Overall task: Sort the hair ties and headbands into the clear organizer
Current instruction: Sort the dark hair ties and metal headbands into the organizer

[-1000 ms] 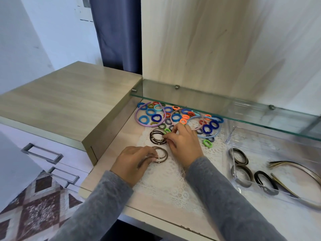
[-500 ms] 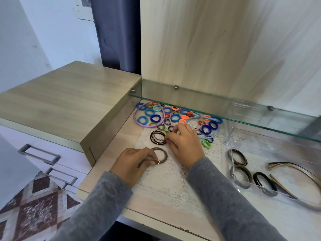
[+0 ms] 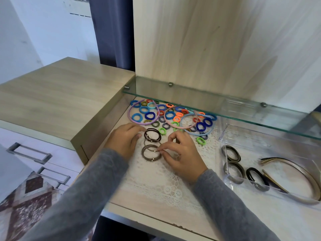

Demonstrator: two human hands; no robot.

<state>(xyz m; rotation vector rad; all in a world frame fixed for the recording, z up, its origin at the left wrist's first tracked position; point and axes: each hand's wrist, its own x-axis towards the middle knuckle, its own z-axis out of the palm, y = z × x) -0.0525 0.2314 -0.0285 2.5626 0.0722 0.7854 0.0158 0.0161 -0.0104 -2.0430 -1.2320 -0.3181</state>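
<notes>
Grey hair ties [image 3: 150,153] with small beads lie stacked on the lace mat. My right hand [image 3: 180,153] pinches their right edge with thumb and forefinger. Just behind them lie dark brown hair ties [image 3: 152,134]. My left hand [image 3: 124,140] rests flat beside these, its thumb tip at their left edge. Further back is a pile of coloured hair ties [image 3: 171,115] with a purple headband [image 3: 131,117], a pink one and a blue headband [image 3: 199,133]. The clear organizer [image 3: 224,134] stands at the right and holds dark hair ties [image 3: 233,168] and gold headbands [image 3: 295,168].
A glass shelf [image 3: 225,108] hangs low over the coloured pile and the back of the organizer. A raised wooden cabinet top [image 3: 60,96] walls in the left side. The white lace mat [image 3: 156,180] covers the desk as far as its front edge.
My left hand let go of the grey ties and moved back to the dark brown ties. My right hand came forward from the dark ties and pinched the grey ones.
</notes>
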